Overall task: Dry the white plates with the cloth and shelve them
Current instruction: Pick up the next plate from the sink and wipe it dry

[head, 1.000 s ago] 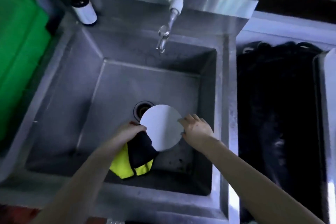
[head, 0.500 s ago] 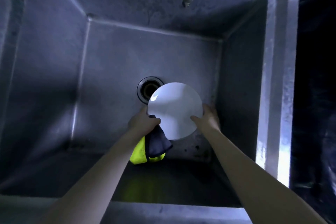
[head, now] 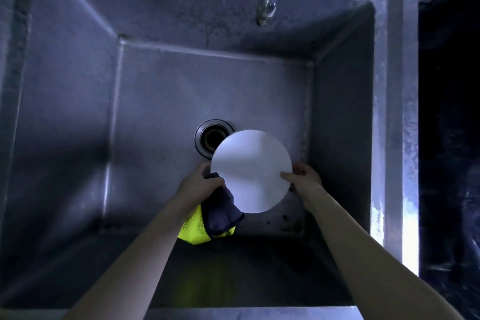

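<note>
Hardly anything has shifted in the last half second: the white plate (head: 251,171) stays held above the sink (head: 78,112), just nearer the person than the drain (head: 207,138). The left hand (head: 198,186) grips the dark-and-yellow cloth (head: 220,215) against the plate's left rim. The right hand (head: 304,180) pinches the opposite rim, thumb on top. Drying looks barely begun. Next, the cloth likely needs sweeping across the face while the right hand turns the plate.

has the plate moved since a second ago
No, hardly: the plate still covers the lower right edge of the drain, as before; only the camera came closer.
</note>
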A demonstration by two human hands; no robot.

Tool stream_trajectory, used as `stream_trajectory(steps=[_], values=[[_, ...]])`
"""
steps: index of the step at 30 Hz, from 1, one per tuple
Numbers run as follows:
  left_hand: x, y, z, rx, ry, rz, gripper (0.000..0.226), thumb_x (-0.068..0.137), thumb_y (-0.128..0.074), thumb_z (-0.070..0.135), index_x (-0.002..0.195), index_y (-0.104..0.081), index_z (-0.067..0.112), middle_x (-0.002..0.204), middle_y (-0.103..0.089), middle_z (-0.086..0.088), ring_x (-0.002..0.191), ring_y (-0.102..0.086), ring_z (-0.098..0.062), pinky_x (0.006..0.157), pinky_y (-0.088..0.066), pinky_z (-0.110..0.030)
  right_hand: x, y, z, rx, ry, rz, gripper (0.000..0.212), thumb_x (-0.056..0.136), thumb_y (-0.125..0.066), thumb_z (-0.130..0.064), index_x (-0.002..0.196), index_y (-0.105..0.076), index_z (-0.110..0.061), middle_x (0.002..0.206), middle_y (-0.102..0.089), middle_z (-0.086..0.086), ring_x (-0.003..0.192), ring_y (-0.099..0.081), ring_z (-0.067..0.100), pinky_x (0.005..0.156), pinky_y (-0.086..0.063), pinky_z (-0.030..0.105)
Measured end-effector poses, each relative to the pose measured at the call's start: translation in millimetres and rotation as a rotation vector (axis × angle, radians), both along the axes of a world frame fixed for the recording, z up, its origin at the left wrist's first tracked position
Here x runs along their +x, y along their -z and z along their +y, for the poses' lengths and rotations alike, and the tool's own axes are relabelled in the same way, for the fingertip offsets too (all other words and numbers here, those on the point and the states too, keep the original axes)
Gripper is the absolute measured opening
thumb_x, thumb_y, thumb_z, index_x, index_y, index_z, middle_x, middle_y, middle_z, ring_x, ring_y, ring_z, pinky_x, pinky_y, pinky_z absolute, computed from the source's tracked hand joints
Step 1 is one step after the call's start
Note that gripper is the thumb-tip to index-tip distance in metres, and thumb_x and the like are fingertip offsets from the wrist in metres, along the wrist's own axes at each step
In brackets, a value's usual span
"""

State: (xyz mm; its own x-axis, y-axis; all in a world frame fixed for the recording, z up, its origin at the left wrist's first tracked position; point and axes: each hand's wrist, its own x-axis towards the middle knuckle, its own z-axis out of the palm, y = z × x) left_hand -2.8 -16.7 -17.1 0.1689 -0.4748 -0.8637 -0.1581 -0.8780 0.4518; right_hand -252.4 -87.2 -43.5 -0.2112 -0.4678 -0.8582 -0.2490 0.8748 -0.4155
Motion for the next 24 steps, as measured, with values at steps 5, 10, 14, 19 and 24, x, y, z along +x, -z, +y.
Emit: stream_trajectory(steps=[5, 10, 14, 19, 24], values=[[4, -13, 1, 0.011, -0.038, 0.046, 0.047, 0.054, -0.069, 0.035, 0.101, -0.065, 0.042, 0.104, -0.070, 0.017, 0.101, -0.064, -0.007, 0.095, -0.051, -0.036, 2, -12, 8, 0.000, 0.037, -0.129, 0.044, 0.088, -0.066, 0.005, 0.129, -0.060, -0.008, 0.115, -0.068, 0.013, 0.098, -0.066, 0.032, 0.082, -0.058, 0.047], [15, -36, 2, -0.049, -0.082, 0.069, 0.039, 0.071, -0.070, 0.024, 0.101, -0.065, 0.047, 0.092, -0.069, 0.031, 0.091, -0.062, 0.009, 0.074, -0.047, -0.021, 11, -45, 12, -0.048, 0.109, -0.352, 0.036, 0.095, -0.059, -0.002, 0.125, -0.058, -0.023, 0.119, -0.066, 0.006, 0.098, -0.068, 0.031, 0.073, -0.060, 0.046], [29, -66, 1, -0.124, -0.104, 0.041, 0.043, 0.064, -0.068, 0.025, 0.099, -0.066, 0.050, 0.093, -0.068, 0.035, 0.096, -0.058, 0.015, 0.079, -0.044, -0.017, 19, -85, 12, -0.184, 0.104, -0.477, 0.030, 0.094, -0.058, 0.001, 0.113, -0.064, -0.021, 0.104, -0.068, 0.005, 0.074, -0.072, 0.020, 0.050, -0.054, 0.032], [50, -118, 6, -0.273, -0.245, -0.079, 0.069, 0.050, -0.066, 0.025, 0.118, -0.055, 0.026, 0.101, -0.064, 0.010, 0.096, -0.060, -0.012, 0.077, -0.046, -0.020, 22, -145, 9, -0.385, 0.071, -0.524, 0.037, 0.090, -0.065, -0.005, 0.117, -0.068, -0.030, 0.109, -0.072, 0.001, 0.091, -0.073, 0.021, 0.065, -0.058, 0.035], [65, -195, 3, -0.621, -0.382, -0.080, 0.057, 0.053, -0.066, 0.008, 0.107, -0.050, -0.002, 0.085, -0.056, 0.006, 0.075, -0.057, -0.008, 0.062, -0.044, -0.021, 28, -204, 17, -0.477, 0.027, -0.570, 0.043, 0.084, -0.067, -0.015, 0.122, -0.068, -0.037, 0.117, -0.072, 0.003, 0.102, -0.072, 0.026, 0.073, -0.058, 0.039]])
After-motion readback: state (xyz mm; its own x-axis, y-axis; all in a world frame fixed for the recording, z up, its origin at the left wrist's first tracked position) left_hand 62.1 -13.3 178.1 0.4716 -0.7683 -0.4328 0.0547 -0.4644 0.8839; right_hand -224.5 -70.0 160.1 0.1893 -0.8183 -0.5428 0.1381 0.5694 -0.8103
